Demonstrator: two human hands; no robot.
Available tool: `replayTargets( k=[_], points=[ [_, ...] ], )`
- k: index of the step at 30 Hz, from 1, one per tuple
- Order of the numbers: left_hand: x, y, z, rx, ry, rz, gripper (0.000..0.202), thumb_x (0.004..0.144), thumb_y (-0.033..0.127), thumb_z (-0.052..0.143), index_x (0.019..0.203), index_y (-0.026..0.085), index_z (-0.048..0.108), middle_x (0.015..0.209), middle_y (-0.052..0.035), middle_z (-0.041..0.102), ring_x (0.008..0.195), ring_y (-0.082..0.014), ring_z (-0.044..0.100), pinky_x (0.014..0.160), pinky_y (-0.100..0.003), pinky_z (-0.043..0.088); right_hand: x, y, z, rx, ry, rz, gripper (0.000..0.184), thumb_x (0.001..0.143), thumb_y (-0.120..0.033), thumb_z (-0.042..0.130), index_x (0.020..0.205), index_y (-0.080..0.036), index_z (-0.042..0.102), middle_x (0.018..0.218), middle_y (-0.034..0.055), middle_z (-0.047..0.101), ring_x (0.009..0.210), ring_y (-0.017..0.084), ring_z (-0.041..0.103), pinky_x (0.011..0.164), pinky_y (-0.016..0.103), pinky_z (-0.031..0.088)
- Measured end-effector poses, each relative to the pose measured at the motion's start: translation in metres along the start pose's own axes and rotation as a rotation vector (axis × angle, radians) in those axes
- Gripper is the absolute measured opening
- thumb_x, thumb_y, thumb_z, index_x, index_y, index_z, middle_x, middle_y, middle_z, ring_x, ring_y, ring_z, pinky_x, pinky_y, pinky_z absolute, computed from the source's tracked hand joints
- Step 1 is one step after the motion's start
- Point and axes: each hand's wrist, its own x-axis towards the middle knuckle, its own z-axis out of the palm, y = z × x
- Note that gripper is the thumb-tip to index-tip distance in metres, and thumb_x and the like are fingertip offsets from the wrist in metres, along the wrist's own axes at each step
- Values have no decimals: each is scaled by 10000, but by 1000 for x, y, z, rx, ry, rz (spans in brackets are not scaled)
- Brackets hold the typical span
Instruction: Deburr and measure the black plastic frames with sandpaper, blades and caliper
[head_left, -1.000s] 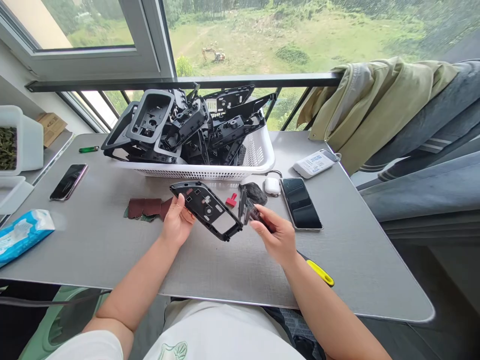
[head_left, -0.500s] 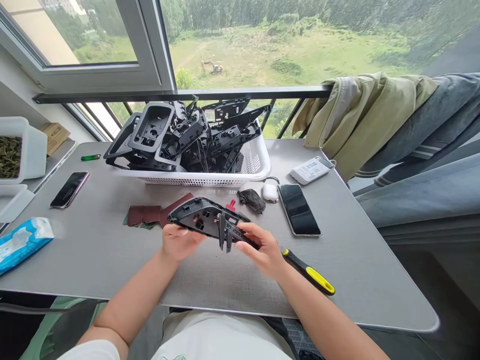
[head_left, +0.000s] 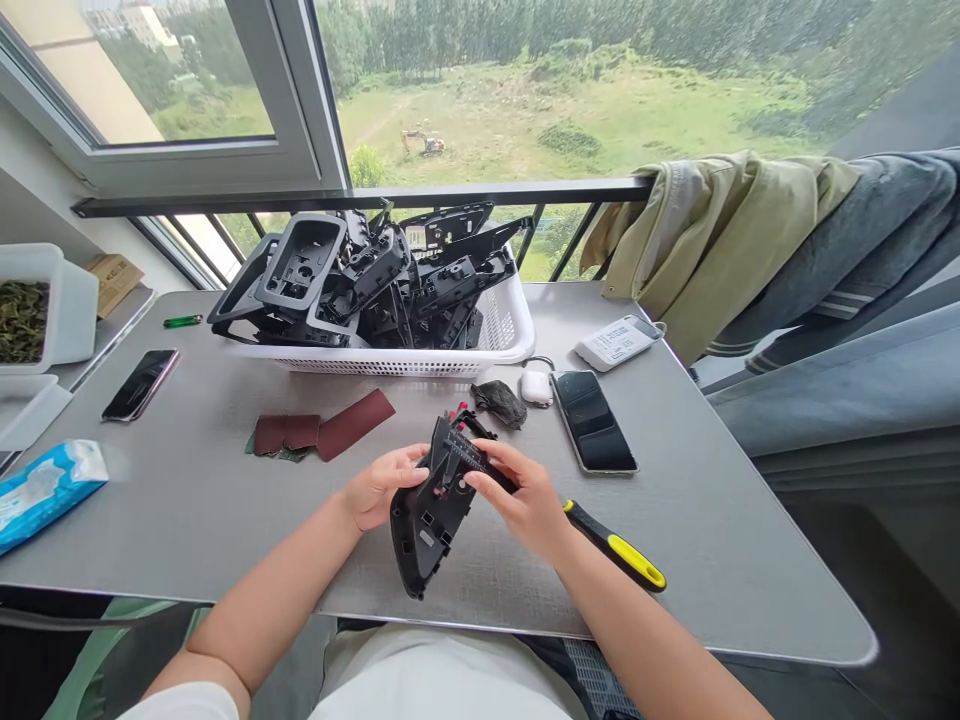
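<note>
My left hand [head_left: 379, 487] grips a long black plastic panel [head_left: 425, 522] with several cut-outs, held upright over the grey table, its lower end near the front edge. My right hand [head_left: 519, 497] is closed on a black caliper [head_left: 466, 455] laid against the panel's upper end. A white perforated basket [head_left: 420, 358] heaped with more black plastic parts [head_left: 352, 280] stands at the back of the table.
Brown sandpaper pieces [head_left: 322, 430], a red clip, a black rag [head_left: 500, 401], white earbuds case [head_left: 535, 387], dark phone [head_left: 592, 420] and a yellow-handled tool [head_left: 622, 548] lie around. Another phone [head_left: 139, 384], green lighter and blue wipes pack [head_left: 41, 490] lie left. Jackets [head_left: 720, 240] drape right.
The panel has been turned from lying flat to standing on end and brought nearer to me. My right hand stays with the caliper on its upper end. The sandpaper is now uncovered.
</note>
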Motion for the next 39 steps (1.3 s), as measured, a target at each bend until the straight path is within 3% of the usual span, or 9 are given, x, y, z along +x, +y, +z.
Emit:
replayTargets(
  k=[4,7,12,23,32,39],
  points=[
    [4,-1,-1,-84,88,126,308,725,194,796,1016,140,710,883,-73,763,757,-155,723,691,-223,555,1,2,-6,-138,214,-60,324,866,-470,601,1028,-194,656,760,18,682,539,126,553,508,247,471],
    [5,0,-5,-198,169,287,276,682,157,820,942,196,738,882,-13,771,776,-133,723,708,-210,555,2,1,-10,-260,204,-60,320,881,-470,579,1017,-193,664,637,-14,632,474,118,490,481,242,435],
    [4,0,-11,-214,240,385,258,677,81,775,872,248,750,875,23,772,810,-133,721,746,-232,553,1,1,-9,-420,168,-18,368,913,-497,509,1040,-192,670,658,6,664,485,141,540,526,258,461],
    [6,-3,-19,-119,261,398,265,676,112,787,889,263,744,916,32,762,882,-132,705,823,-237,529,1,0,-11,-524,126,46,378,942,-463,454,1113,-190,652,723,33,710,512,177,593,553,292,478],
    [7,-4,-20,-79,298,384,286,677,98,774,900,276,745,925,23,760,909,-154,700,854,-272,518,-1,4,-13,-549,84,45,360,947,-419,458,1149,-196,655,892,81,767,540,192,628,580,319,509],
    [6,-4,-21,-76,290,394,261,666,139,777,882,281,739,902,26,761,912,-166,704,849,-287,519,-1,7,-15,-467,50,18,407,958,-445,458,1177,-175,669,996,111,770,715,232,707,658,321,548]
  ],
)
